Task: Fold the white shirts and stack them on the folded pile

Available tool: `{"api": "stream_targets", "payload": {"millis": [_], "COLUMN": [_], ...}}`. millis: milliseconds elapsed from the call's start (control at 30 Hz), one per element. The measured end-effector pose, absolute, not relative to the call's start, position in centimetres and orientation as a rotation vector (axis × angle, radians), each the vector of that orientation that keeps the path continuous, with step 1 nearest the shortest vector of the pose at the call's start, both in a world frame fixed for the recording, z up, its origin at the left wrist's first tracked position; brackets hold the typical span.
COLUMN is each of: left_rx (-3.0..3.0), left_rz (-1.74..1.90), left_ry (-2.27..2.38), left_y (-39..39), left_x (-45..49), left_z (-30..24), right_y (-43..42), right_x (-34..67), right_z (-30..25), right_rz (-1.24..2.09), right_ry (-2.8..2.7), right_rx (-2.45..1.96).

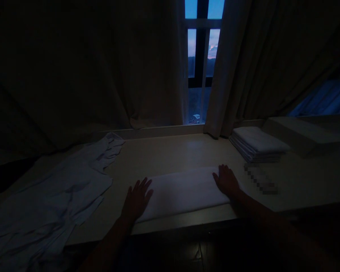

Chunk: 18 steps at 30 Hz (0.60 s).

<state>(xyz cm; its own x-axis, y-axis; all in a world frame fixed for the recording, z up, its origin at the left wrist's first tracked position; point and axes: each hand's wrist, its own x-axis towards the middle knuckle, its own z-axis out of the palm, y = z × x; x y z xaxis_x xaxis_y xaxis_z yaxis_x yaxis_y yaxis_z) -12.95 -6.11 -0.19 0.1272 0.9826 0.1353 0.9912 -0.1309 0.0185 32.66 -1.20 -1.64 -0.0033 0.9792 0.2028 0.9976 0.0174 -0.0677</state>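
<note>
A white cloth [184, 192], folded into a long flat strip, lies on the pale ledge [164, 151] in front of me. On its left end rests my left hand [136, 198], fingers spread and lying flat. My right hand [226, 180] lies over the right end of the strip with its fingers stretched out. Neither hand grasps the cloth; both press on it from above. The dim light hides fine detail of the fingers and the fabric.
Loose crumpled white cloth [56, 192] spreads over the ledge at the left. A stack of folded white cloths [256, 143] stands at the back right, beside a pale box-like block [303, 136]. Dark curtains [147, 68] hang behind, parted at a narrow window [201, 53].
</note>
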Motion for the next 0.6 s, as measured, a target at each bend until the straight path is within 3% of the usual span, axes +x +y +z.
{"api": "stream_targets", "payload": {"millis": [167,433,600], "left_rx": [-2.296,-2.305,-2.298], "left_rz": [-0.165,-0.102,-0.098], "left_ry": [-1.988,-1.935,-1.895], "left_y": [-6.2,-5.8,-5.2], "left_x": [-12.6,-13.3,-13.7], "left_z": [0.3,-0.6,-1.4], "right_y": [-1.5,-7.9,-9.2], "right_x": [28.9,7.7,8.9], "right_z": [1.2,1.8,1.7], "right_rz": [-0.105,0.275,0.289], "right_ry": [-2.112,-2.438,-2.449], "right_rx": [-1.957,-1.27,-1.239]}}
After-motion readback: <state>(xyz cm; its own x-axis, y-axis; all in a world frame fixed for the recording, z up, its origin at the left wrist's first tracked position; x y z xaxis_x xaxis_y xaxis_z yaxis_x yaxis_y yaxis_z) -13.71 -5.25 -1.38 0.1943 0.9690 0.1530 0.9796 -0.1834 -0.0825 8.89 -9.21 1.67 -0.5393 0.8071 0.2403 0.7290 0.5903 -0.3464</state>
